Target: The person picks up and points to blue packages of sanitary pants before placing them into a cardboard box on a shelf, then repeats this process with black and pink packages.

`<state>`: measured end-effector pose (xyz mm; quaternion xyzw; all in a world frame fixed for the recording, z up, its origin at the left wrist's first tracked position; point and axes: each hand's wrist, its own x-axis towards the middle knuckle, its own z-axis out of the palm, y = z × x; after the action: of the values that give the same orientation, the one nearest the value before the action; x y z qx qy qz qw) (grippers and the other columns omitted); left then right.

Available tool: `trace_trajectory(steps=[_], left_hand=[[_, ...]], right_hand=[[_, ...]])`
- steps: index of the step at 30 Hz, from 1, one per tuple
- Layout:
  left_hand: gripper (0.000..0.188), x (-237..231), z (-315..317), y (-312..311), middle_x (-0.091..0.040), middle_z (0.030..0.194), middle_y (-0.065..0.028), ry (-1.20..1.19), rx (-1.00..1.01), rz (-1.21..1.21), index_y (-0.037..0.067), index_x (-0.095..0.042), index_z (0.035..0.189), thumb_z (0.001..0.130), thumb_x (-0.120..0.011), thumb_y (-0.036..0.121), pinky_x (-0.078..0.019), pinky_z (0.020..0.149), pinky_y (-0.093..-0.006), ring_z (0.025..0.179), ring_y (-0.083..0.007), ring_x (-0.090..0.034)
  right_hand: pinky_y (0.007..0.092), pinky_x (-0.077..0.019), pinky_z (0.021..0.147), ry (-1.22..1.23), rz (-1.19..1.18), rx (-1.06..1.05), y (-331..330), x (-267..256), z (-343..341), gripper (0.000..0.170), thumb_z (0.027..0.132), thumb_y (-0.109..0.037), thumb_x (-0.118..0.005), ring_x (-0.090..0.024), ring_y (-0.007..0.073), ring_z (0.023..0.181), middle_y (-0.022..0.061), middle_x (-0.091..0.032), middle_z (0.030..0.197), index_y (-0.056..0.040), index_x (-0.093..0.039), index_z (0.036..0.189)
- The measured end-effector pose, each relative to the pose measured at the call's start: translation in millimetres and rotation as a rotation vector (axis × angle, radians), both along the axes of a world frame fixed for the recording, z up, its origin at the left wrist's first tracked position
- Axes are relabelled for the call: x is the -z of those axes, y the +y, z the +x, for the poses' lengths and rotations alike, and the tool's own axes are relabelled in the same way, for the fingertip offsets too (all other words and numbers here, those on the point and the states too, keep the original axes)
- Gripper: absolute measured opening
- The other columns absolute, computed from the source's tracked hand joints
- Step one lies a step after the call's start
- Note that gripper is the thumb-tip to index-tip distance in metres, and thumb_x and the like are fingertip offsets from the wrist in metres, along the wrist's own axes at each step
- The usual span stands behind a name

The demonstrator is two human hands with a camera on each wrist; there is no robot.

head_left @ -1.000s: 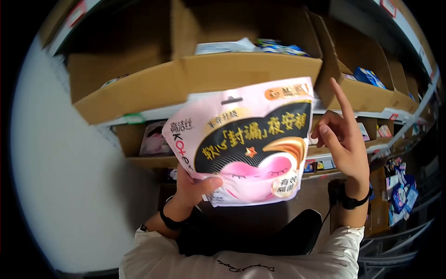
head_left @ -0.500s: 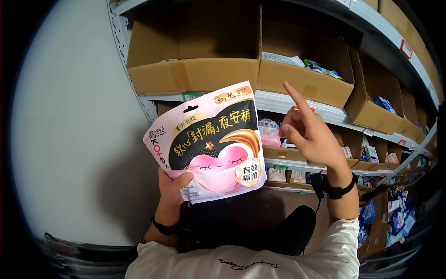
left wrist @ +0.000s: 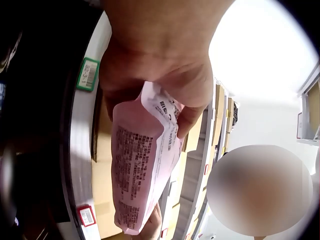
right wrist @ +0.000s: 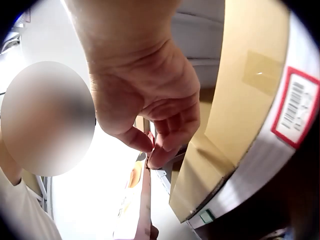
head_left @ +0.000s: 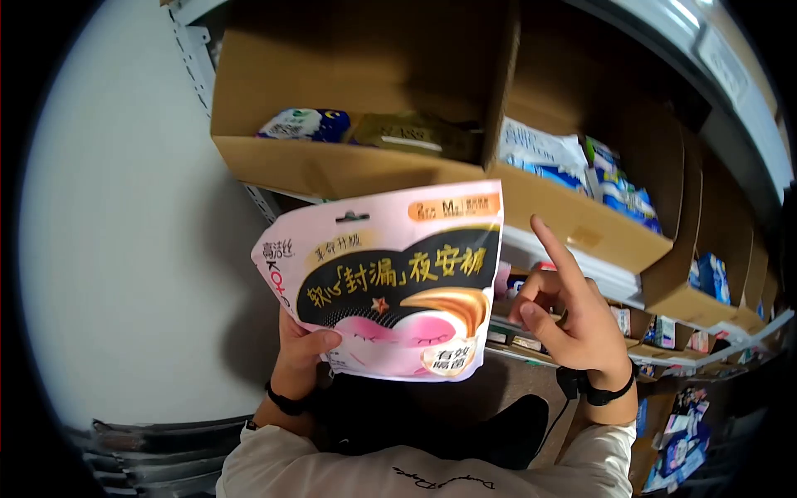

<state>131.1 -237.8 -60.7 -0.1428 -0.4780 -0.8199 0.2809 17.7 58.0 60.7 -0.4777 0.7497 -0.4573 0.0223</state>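
Head view now shows boxed packets (head_left: 307,124) more fully; left hand (head_left: 300,344) grips pouch (head_left: 374,282), right hand (head_left: 577,328) apart.

Wears a loose off-white shirt (head_left: 349,473) with short sleeves (head_left: 594,461) and thin, dark cursive lettering (head_left: 452,481) across the front. Shows a small dark tag (head_left: 251,425) at the edge of the left sleeve. Has a black left band (head_left: 286,402) and a black right band (head_left: 613,393) around the wrists, with a small black device (head_left: 569,381) beside the latter and a thin dark cable (head_left: 554,430) below it. Wears black legwear (head_left: 390,432).
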Motion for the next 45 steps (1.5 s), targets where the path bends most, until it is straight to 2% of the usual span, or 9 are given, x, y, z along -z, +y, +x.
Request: trace_trajectory(steps=[10, 13, 17, 19, 25, 26, 31, 34, 45], left_hand=[[0.078, -41.4, 40.1, -3.3, -0.062, 0.12, -0.0199, -0.183, -0.305, 0.108, -0.01, -0.044, 0.133, 0.065, -0.077, 0.009, -0.0524, 0.092, -0.0373, 0.105, -0.0275, -0.065], [0.077, -2.5, 31.1, 26.7, -0.061, 0.121, -0.0199, -0.228, -0.395, 0.076, -0.01, -0.043, 0.133, 0.067, -0.077, 0.013, -0.052, 0.093, -0.0384, 0.105, -0.0282, -0.064], [0.076, 17.8, 24.9, 50.4, -0.061, 0.121, -0.0203, -0.196, -0.425, 0.133, -0.01, -0.044, 0.132, 0.068, -0.076, 0.014, -0.0521, 0.093, -0.0391, 0.105, -0.0288, -0.064], [0.075, 14.3, 27.5, 46.5, -0.062, 0.12, -0.0205, -0.228, -0.399, 0.082, -0.009, -0.044, 0.132, 0.069, -0.075, 0.014, -0.0521, 0.093, -0.0391, 0.105, -0.0289, -0.064], [0.069, 114.0, 50.0, -1.1, -0.062, 0.12, -0.0184, -0.25, -0.232, -0.034, -0.009, -0.046, 0.131, 0.07, -0.072, 0.01, -0.0531, 0.09, -0.0364, 0.103, -0.0262, -0.065], [0.067, 93.2, 24.9, -19.5, -0.063, 0.118, -0.0169, -0.279, -0.188, -0.068, -0.008, -0.047, 0.13, 0.071, -0.072, 0.009, -0.0535, 0.088, -0.0349, 0.1, -0.025, -0.066], [0.061, 153.6, 27.5, -47.8, -0.064, 0.115, -0.0153, -0.259, 0.012, -0.065, -0.006, -0.048, 0.13, 0.075, -0.071, 0.009, -0.0543, 0.086, -0.034, 0.097, -0.0239, -0.067], [0.058, 150.3, 12.5, -49.1, -0.064, 0.114, -0.0158, -0.265, 0.0, -0.037, -0.006, -0.049, 0.128, 0.077, -0.07, 0.01, -0.0546, 0.086, -0.0345, 0.097, -0.0242, -0.067], [0.053, 144.9, -11.8, 51.3, -0.064, 0.118, -0.0151, -0.252, 0.374, -0.093, -0.007, -0.05, 0.129, 0.08, -0.068, 0.002, -0.0533, 0.09, -0.0363, 0.102, -0.0242, -0.066]], right_hand=[[0.0318, -0.052, 0.065, -0.076, 0.171, -0.187, -52.3, -66.8, -43.1, 0.083, 0.083, 0.0, -0.058, -0.065, 0.0213, 0.065, 0.0089, -0.065, 0.08, -0.0049, -0.015, 0.154], [0.024, -0.0489, 0.068, -0.1, 0.132, -0.234, -25.4, -24.7, -66.3, 0.08, 0.087, 0.008, -0.054, -0.06, 0.0112, 0.072, 0.0043, -0.061, 0.078, -0.0077, -0.015, 0.155], [0.0207, -0.0462, 0.064, -0.152, 0.084, -0.277, -7.8, 24.0, -65.5, 0.077, 0.087, 0.007, -0.053, -0.056, 0.0086, 0.068, 0.0044, -0.06, 0.077, -0.0072, -0.019, 0.154], [0.0248, -0.0479, 0.064, -0.218, 0.063, -0.269, -4.6, 40.5, -62.1, 0.077, 0.085, 0.006, -0.053, -0.059, 0.0127, 0.067, 0.0061, -0.063, 0.078, -0.0051, -0.019, 0.154], [0.0303, -0.0511, 0.071, -0.307, -0.039, -0.244, -26.4, 158.3, -7.0, 0.075, 0.085, 0.001, -0.051, -0.063, 0.0202, 0.069, 0.0101, -0.066, 0.077, -0.0009, -0.017, 0.152], [0.0306, -0.0516, 0.069, -0.362, -0.028, -0.198, -31.7, 138.2, -23.7, 0.074, 0.086, 0.0, -0.049, -0.063, 0.0195, 0.066, 0.0102, -0.066, 0.078, -0.001, -0.016, 0.152], [0.0309, -0.0525, 0.067, -0.401, -0.055, -0.106, -27.8, 181.2, 19.0, 0.071, 0.089, -0.002, -0.046, -0.063, 0.0181, 0.062, 0.0104, -0.067, 0.08, -0.0015, -0.014, 0.153], [0.0259, -0.0497, 0.066, -0.438, -0.09, -0.074, -22.4, 171.4, 31.1, 0.068, 0.094, 0.001, -0.046, -0.057, 0.0124, 0.064, 0.0082, -0.061, 0.079, -0.0037, -0.013, 0.154], [0.0251, -0.048, 0.066, -0.544, -0.251, 0.116, 65.7, 197.4, 59.5, 0.071, 0.095, -0.006, -0.056, -0.057, 0.0105, 0.067, 0.0057, -0.061, 0.073, 0.0043, -0.013, 0.151]])
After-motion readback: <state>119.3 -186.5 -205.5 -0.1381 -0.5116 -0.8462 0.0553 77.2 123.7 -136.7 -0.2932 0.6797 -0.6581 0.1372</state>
